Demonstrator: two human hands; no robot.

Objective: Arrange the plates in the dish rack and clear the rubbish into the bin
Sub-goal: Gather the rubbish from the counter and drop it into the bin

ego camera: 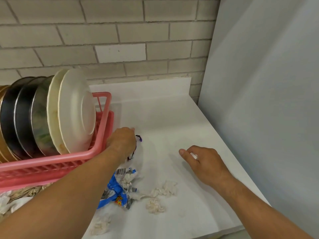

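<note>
Several plates (76, 109), white, black and gold-rimmed, stand upright in a pink dish rack (57, 161) at the left. My left hand (121, 142) reaches past the rack's right end and grips a clear plastic wrapper with purple print (138, 144) on the white counter. My right hand (202, 161) rests on the counter with its fingers curled round a small white tissue scrap (194, 155). A crumpled blue and silver snack wrapper (119, 187) lies under my left forearm. Crumpled tissues (164, 188) lie beside it, and another (101, 225) sits near the front edge.
The white counter (172, 118) ends at a brick wall behind and a plain grey wall (259, 100) on the right. Its front edge runs at the lower right. More white tissue and a woven mat (13, 199) lie under the rack's front. No bin is in view.
</note>
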